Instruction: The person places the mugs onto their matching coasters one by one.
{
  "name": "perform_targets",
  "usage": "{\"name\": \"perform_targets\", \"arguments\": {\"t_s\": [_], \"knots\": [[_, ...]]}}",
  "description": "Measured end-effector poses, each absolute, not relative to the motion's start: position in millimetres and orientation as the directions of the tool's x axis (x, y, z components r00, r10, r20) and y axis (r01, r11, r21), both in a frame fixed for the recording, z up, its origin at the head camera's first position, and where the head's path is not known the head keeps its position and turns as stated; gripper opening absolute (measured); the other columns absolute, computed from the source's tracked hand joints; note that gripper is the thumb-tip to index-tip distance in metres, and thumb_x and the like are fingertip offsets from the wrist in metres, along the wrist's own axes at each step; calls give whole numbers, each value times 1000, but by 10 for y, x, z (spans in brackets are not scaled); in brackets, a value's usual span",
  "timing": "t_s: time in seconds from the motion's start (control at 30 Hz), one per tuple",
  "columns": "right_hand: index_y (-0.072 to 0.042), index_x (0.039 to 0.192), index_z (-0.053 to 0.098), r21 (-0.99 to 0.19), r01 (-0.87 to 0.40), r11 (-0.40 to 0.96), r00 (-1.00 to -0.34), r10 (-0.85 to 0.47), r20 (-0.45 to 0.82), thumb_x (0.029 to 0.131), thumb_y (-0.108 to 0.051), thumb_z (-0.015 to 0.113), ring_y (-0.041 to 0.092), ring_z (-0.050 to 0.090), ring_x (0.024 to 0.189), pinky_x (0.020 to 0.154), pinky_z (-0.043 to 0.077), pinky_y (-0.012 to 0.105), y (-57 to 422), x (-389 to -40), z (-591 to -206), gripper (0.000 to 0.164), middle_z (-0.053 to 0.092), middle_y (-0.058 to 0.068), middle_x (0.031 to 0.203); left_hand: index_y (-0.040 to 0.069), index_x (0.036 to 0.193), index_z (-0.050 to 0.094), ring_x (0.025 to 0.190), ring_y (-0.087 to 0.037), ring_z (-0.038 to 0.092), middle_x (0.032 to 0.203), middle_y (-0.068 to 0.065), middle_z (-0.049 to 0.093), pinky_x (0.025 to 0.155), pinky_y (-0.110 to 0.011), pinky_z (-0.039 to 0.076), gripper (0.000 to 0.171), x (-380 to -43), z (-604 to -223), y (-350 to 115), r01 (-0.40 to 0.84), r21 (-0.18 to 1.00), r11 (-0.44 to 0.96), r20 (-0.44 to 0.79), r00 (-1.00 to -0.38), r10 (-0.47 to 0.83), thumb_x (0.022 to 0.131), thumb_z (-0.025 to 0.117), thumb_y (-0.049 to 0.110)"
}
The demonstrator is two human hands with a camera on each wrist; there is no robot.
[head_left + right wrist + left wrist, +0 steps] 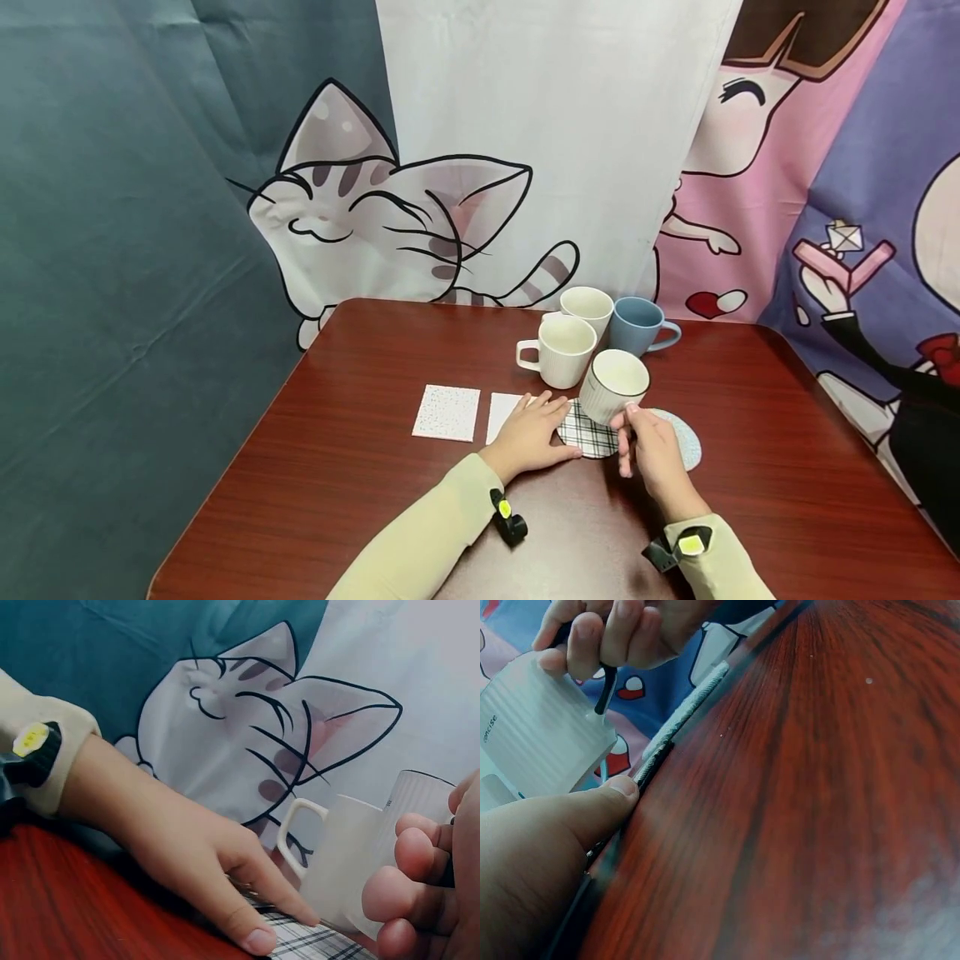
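Observation:
My right hand (pixel 654 450) grips a white ribbed mug (pixel 606 398) with a dark rim by its dark handle (pixel 609 688). In the left wrist view, a small gap shows between the mug's base and the round plaid coaster (pixel 587 435) below it. My left hand (pixel 529 437) lies with fingers spread at the left side of that coaster, its thumb (pixel 604 806) touching the edge. Part of a square white coaster (pixel 501 410) is hidden by the left hand. A round pale speckled coaster (pixel 688 442) lies beside the right hand, partly covered by it.
Behind the held mug stand a white ribbed mug (pixel 564 357), another white mug (pixel 587 305) and a blue mug (pixel 636 325). A square speckled coaster (pixel 447 412) lies to the left on the brown wooden table (pixel 337 433). Printed cloth (pixel 480 100) hangs beyond the table.

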State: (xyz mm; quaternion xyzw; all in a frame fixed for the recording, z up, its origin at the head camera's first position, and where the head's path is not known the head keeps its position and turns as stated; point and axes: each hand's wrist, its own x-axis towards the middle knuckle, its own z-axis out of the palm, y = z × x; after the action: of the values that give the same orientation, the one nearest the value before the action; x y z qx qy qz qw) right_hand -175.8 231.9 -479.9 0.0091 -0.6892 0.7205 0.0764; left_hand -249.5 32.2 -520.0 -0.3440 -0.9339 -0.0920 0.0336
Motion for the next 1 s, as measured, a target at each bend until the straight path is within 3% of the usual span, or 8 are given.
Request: {"name": "perform_targets", "arguments": {"t_s": [0.4,0.67,1.0], "knots": [[19,90,50,-993,-106,-55,-992,73,102,111,-26,37,15,48,30,28,40,33,2249,-1617,-4894,52,47,3,53,17,153,46,149,-23,33,157,4,44,122,-48,23,84,-2503,-5189,320,647,152,747,129,-763,634,89,56,71],[20,90,50,-996,-85,-9,-995,60,84,111,-26,36,14,47,30,28,39,32,2207,-1581,-4962,52,47,3,53,17,154,45,149,-22,32,157,4,44,122,-48,23,85,-2491,-5176,323,640,156,752,125,-768,628,89,57,71],[19,87,49,-997,-65,-52,-997,43,62,111,-26,35,12,47,30,28,38,28,2147,-1584,-4958,52,46,2,51,17,154,46,149,-23,33,157,4,44,121,-48,24,85,-2497,-5182,319,641,161,750,129,-767,628,89,56,71]]}}
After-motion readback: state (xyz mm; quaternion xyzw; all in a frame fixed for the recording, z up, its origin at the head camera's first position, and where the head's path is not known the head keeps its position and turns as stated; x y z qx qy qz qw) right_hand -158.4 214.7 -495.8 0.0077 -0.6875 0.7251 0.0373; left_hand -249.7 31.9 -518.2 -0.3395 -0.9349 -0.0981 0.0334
